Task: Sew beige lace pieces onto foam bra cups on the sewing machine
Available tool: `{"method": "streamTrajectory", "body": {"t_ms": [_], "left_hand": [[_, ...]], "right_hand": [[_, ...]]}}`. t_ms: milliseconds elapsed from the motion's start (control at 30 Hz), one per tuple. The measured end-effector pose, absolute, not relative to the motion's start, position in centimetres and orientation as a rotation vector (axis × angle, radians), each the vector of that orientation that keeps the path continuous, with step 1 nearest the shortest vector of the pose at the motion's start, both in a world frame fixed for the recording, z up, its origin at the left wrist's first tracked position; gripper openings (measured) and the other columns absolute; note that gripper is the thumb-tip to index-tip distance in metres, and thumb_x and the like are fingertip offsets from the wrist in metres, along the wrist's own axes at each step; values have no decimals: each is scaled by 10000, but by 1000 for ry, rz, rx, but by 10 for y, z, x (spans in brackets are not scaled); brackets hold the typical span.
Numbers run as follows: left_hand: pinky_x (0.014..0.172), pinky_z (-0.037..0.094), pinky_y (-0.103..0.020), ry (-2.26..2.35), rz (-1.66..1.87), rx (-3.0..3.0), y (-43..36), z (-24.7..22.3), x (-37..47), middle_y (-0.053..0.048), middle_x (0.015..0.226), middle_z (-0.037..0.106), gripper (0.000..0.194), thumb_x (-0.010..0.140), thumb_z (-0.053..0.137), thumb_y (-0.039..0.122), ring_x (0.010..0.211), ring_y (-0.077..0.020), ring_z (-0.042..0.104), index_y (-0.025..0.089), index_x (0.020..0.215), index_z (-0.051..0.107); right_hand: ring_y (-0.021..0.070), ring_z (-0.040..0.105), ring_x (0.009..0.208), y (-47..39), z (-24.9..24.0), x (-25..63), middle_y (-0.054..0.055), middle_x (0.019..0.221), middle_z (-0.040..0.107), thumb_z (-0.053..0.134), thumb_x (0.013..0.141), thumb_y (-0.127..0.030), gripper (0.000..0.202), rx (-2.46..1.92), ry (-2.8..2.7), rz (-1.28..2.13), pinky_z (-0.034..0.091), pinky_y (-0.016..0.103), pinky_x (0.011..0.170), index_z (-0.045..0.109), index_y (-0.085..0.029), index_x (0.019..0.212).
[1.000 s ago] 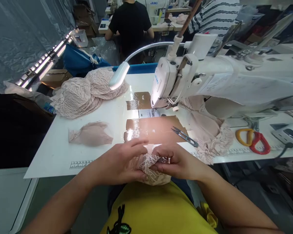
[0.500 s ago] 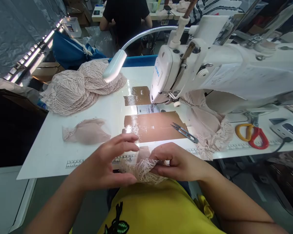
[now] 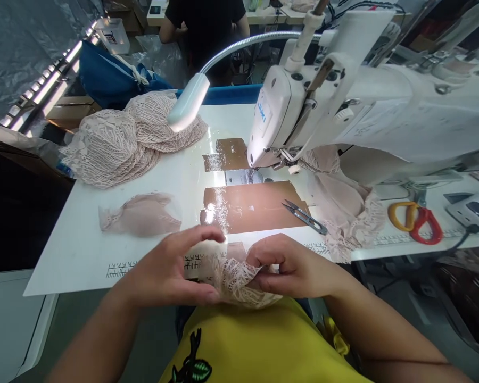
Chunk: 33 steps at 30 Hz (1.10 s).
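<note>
A crumpled piece of beige lace lies at the table's front edge, against the yellow top. My right hand pinches its right side between thumb and fingers. On the lace's left side my left hand is spread, thumb and fingers apart, the thumb tip close to the fabric. Beyond the hands, grey thread snips rest partly on a brown taped patch. Behind that patch stands the white sewing machine, its needle area over the metal plate.
A heap of beige lace sits at the back left, a sheer beige piece in front of it. More lace fabric and scissors are at the right. A lamp overhangs the table. A person in black sits beyond.
The lace has shifted slightly right and toward the body, showing more of its netting. My left hand's fingers have moved slightly. The view has shifted a little.
</note>
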<state>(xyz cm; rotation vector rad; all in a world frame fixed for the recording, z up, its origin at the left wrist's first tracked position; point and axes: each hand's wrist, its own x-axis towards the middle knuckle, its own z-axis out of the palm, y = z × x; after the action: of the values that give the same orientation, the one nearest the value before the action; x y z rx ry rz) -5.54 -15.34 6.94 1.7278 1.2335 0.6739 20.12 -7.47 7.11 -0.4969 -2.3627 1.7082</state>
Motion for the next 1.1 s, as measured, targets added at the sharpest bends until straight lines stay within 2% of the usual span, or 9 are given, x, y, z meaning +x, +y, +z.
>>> {"method": "streamTrajectory", "body": {"t_ms": [100, 167, 233, 367, 500, 800, 933, 1033, 1100], "left_hand": [[759, 484, -290, 1169, 624, 1653, -154, 60, -35, -60, 997, 639, 430, 762, 703, 370, 875, -211, 592, 183, 1137, 604], [641, 437, -247, 1150, 625, 1649, -155, 55, -26, -26, 831, 600, 239, 837, 614, 341, 719, -153, 542, 157, 989, 627], [609, 395, -236, 1161, 626, 1672, -156, 53, -24, -10, 775, 560, 184, 868, 572, 320, 674, -131, 495, 151, 929, 613], [609, 373, -237, 1182, 607, 1675, -157, 55, -27, -12, 796, 565, 185, 871, 578, 329, 689, -131, 487, 153, 929, 592], [638, 388, -235, 1205, 658, 1689, -154, 57, -26, -19, 843, 605, 177, 874, 587, 313, 714, -132, 509, 166, 973, 593], [591, 381, -226, 1230, 796, 1672, -147, 50, -18, -21, 738, 600, 168, 919, 513, 260, 644, -120, 505, 149, 889, 635], [590, 383, -218, 1124, 883, 1526, -145, 48, -15, -14, 731, 582, 195, 940, 483, 249, 643, -110, 497, 146, 865, 630], [572, 358, -218, 1119, 897, 1470, -144, 47, -12, 0, 693, 537, 206, 942, 488, 260, 621, -99, 458, 141, 835, 617], [572, 346, -228, 1122, 873, 1464, -143, 45, -10, -2, 688, 521, 233, 947, 479, 281, 623, -102, 442, 136, 823, 613]], "right_hand": [[115, 511, 648, -77, 67, 194, 0, 721, 586, 615, 851, -279, 146, -564, -2320, 1687, 391, 221, 597, 623, -162, 763], [126, 535, 681, -79, 63, 190, 18, 766, 609, 593, 870, -313, 197, -623, -2238, 1662, 414, 230, 618, 610, -164, 741], [130, 552, 704, -81, 58, 186, 28, 807, 620, 581, 872, -301, 210, -652, -2150, 1593, 428, 237, 636, 588, -169, 709], [122, 561, 652, -85, 48, 181, 14, 735, 616, 600, 820, -239, 193, -716, -2024, 1479, 426, 235, 597, 547, -175, 646], [122, 544, 591, -87, 42, 179, 10, 660, 623, 600, 808, -277, 189, -873, -2003, 1489, 418, 236, 547, 568, -177, 651], [101, 507, 551, -84, 41, 178, -4, 603, 585, 592, 794, -264, 212, -907, -2051, 1452, 376, 215, 507, 558, -163, 612], [87, 497, 560, -75, 45, 185, -11, 664, 599, 641, 798, -297, 149, -889, -2015, 1520, 384, 200, 511, 633, -156, 753], [93, 526, 614, -68, 49, 187, 4, 767, 631, 708, 763, -334, 236, -862, -1956, 1597, 418, 200, 549, 658, -156, 910], [94, 521, 612, -66, 51, 187, 0, 735, 625, 687, 788, -334, 207, -838, -1996, 1621, 407, 199, 546, 667, -156, 891]]}}
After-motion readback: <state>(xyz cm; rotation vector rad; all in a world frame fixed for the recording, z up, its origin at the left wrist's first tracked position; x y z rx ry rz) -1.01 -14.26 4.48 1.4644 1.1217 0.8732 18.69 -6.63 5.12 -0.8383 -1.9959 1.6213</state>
